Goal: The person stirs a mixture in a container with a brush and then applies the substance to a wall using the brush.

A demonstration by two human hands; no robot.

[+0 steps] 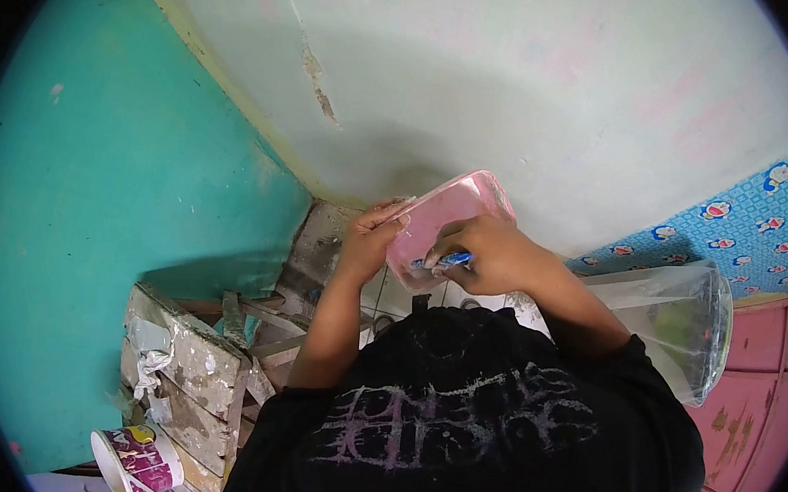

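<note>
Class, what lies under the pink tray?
Below the pink tray, held by left hand and right hand with a blue tool, grey planks show; it hides the rest.

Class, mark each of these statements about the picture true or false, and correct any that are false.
1. The left hand holds the pink tray by its edge. True.
2. The right hand is empty. False: its grip is closed on a small blue object held against the tray.
3. The paper cup is held in one hand. False: it sits at the lower left by the wooden stand, apart from both hands.
4. A clear plastic container lies beside the right arm. True.
</note>
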